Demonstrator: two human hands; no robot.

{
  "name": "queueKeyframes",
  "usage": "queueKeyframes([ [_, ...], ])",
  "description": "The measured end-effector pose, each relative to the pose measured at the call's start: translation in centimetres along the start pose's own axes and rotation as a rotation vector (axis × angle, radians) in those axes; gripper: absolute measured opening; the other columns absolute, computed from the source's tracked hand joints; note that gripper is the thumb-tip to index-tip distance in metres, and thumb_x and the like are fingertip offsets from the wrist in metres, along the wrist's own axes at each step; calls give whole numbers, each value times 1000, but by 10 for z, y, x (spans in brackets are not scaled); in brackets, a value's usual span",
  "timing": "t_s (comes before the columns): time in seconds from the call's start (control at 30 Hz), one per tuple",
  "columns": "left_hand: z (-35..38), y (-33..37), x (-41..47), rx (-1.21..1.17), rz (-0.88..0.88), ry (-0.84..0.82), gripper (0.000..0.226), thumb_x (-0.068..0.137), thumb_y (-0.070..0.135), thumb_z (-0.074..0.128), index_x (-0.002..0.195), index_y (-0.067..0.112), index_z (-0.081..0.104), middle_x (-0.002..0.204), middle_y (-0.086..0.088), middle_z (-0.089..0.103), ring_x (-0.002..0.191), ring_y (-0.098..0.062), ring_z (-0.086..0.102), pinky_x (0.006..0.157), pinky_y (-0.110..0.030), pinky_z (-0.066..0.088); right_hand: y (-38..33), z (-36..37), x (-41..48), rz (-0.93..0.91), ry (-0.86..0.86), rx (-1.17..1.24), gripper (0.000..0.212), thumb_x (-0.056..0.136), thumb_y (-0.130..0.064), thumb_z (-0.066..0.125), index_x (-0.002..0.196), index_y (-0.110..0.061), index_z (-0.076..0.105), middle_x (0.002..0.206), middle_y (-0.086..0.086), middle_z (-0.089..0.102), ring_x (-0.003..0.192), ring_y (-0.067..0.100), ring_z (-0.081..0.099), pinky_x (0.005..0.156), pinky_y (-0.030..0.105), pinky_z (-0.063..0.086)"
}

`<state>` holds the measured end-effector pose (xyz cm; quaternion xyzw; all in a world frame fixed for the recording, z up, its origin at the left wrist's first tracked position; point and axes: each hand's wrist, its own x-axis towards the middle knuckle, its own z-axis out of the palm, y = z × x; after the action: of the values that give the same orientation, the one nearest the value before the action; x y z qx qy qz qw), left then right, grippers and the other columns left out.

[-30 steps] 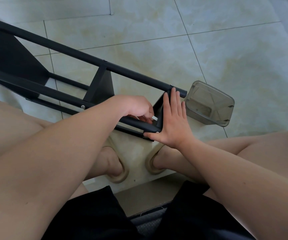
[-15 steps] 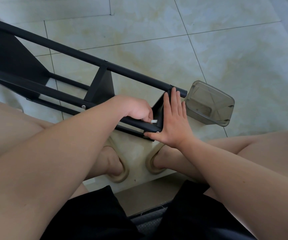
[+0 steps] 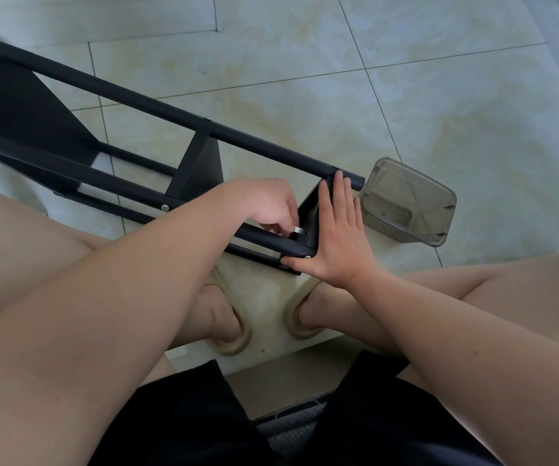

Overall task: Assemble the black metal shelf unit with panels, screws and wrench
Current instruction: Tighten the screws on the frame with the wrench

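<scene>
Black tubular metal shelf frame [image 3: 177,112] on its side on the pale tiled floor [image 3: 439,95], two panels look fitted; left hand [image 3: 268,205] fingers pinch a small silver wrench [image 3: 297,229] at the black end panel [image 3: 310,210], right hand [image 3: 337,237] fingers straight, bracing it, so tightening probably remains.

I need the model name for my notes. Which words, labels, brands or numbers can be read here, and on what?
None: no text is readable. The black shelf frame, the clear plastic container and the silver tool pinched in the left hand show no print.
</scene>
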<state>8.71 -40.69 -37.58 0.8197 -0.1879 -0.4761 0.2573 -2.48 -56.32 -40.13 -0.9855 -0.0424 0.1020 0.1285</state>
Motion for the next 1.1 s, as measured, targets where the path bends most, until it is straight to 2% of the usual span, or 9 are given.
queueKeyframes([
  [0.1,2,0,2,-26,-42,23,13,87,14,64,87,25,70,92,-2,73,83,-14,68,82,-29,59,0,-1,0,1,2,-1,138,62,-89,45,160,-3,-1,166,19,-15,153,31,-19,125,52,0],
  [0.2,5,3,3,-200,-73,26,12,88,12,60,90,18,70,87,-1,68,84,-12,64,82,-31,58,0,0,0,-1,-2,-4,138,62,-89,45,160,-3,-1,166,20,-15,153,31,-19,125,53,1],
  [0.37,11,8,3,-515,-112,45,5,95,12,61,92,9,64,85,-7,73,88,-19,71,85,-34,57,0,0,1,3,-4,0,139,61,-89,46,160,-3,0,166,20,-14,154,33,-17,126,53,2],
  [0.53,16,6,7,-512,-118,116,12,95,20,65,104,12,63,80,0,74,81,-13,74,82,-31,58,-1,-1,1,6,-7,6,139,61,-89,44,160,-2,0,166,20,-15,154,33,-17,126,53,2],
  [0.7,17,9,6,-618,-108,158,21,95,18,66,115,12,62,83,0,75,77,-10,73,66,-21,54,0,0,1,4,4,10,139,61,-89,47,160,-3,0,166,20,-14,154,33,-17,126,53,3],
  [0.8,15,9,4,-597,-95,148,16,95,20,66,110,14,64,86,0,75,78,-8,73,63,-19,53,0,1,1,2,6,9,139,61,-89,47,160,-2,1,166,20,-14,154,33,-16,126,54,3],
  [0.9,14,9,3,-551,-96,123,9,94,23,67,102,18,65,85,2,76,80,-8,73,67,-21,51,0,1,1,4,6,8,139,61,-89,46,160,-2,2,167,20,-14,154,33,-16,125,53,2],
  [1.1,15,10,3,-497,-123,122,5,94,24,66,96,21,64,79,6,75,73,-5,72,69,-23,51,0,1,1,4,11,17,139,61,-89,47,160,-2,2,167,20,-13,154,34,-16,125,55,4],
])
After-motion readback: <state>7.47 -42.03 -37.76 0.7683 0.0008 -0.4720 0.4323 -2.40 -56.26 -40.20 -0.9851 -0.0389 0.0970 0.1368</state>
